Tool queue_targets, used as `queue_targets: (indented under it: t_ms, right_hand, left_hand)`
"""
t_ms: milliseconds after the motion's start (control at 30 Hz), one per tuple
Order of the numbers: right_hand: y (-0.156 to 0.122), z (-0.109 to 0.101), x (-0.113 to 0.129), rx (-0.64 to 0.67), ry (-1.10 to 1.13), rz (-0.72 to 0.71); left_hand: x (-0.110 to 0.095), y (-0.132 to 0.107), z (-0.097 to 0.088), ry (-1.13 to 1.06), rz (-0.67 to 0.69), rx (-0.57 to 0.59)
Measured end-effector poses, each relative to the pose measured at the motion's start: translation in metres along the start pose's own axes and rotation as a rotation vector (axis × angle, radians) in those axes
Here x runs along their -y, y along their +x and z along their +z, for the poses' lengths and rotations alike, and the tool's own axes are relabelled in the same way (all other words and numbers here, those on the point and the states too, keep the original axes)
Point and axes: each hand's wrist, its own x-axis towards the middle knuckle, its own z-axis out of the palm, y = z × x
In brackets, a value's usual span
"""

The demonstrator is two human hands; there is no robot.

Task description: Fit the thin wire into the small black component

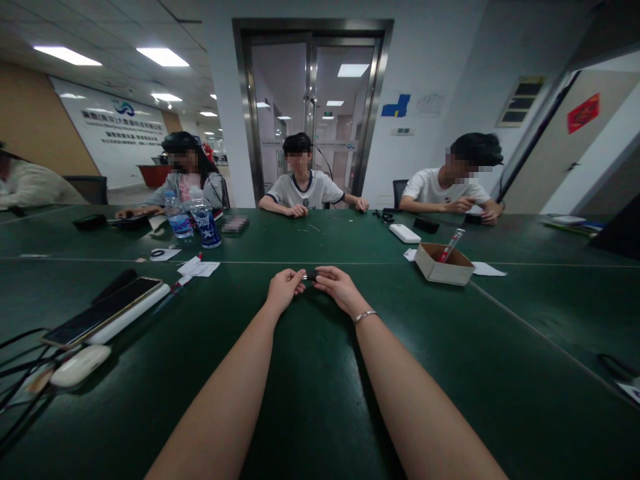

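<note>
Though tiny, oblong black piece (pixel 311 275) between hands (pixel 285 288) (pixel 340 287)

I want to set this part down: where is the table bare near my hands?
Bare table: between the right hand and the cardboard box, and between the forearms. Crowded left of the left hand: papers, pen, phone, cables.

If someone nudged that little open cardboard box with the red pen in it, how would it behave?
The cardboard box looks thin-walled and nearly empty, so it is probably light and would slide easily on the smooth green table. The red pen leans over its rim, so it may shift or tip out. Squeezed, its walls would likely buckle.
</note>
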Motion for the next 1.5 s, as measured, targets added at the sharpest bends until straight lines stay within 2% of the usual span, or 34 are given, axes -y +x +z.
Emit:
queue_targets:
  t_ms: [400, 633, 833, 1333, 1500]
  right_hand:
    - [-0.001, -0.001, 0.003, 0.038, 0.009, 0.011]
    - [-0.001, -0.001, 0.003, 0.058, 0.012, 0.022]
    - [-0.001, -0.002, 0.004, 0.074, 0.009, 0.025]
    - [-0.003, 0.002, 0.006, 0.055, -0.016, -0.013]
    - [0.0, 0.001, 0.003, 0.05, -0.002, -0.013]
  left_hand:
    - [0.003, 0.002, -0.002, 0.181, 0.022, 0.012]
    - [0.006, 0.003, -0.002, 0.207, 0.007, 0.008]
    - [0.002, 0.002, -0.003, 0.248, 0.001, 0.021]
    - [0.007, 0.012, -0.002, 0.168, -0.075, 0.035]
    - [0.009, 0.011, 0.0, 0.165, -0.022, 0.005]
